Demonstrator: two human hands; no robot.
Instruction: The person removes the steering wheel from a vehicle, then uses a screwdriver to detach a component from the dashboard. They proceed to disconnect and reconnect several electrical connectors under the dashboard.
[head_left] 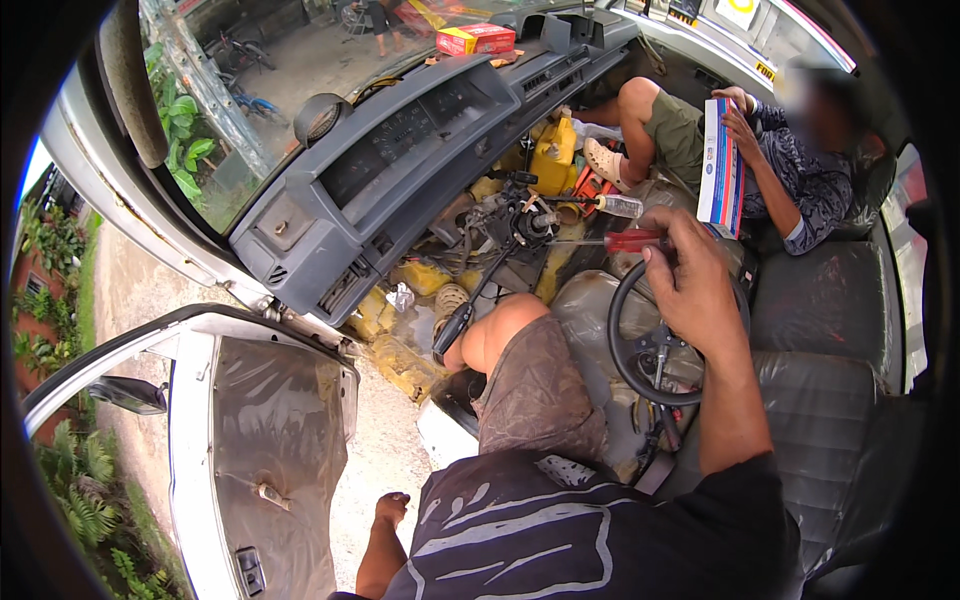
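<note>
My right hand (685, 285) grips a screwdriver's red handle (630, 240), its shaft reaching left to the exposed steering column assembly (525, 225). A second screwdriver with a clear handle (617, 205) lies across the assembly. A detached steering wheel (623, 365) sits below my right hand on the covered seat area. My left hand (391, 509) hangs at the lower left beside the open door (270, 420), over pale ground, its fingers curled with nothing visible in them. The long black stalk (457, 322) points down from the column toward my knee.
A grey dashboard (390, 150) spans the cab, with a red-yellow box (475, 40) above it. At right, another person (810, 170) sits holding a printed cardboard piece (720, 165). A yellow container (553, 155) and red tools (588, 185) lie in the far footwell.
</note>
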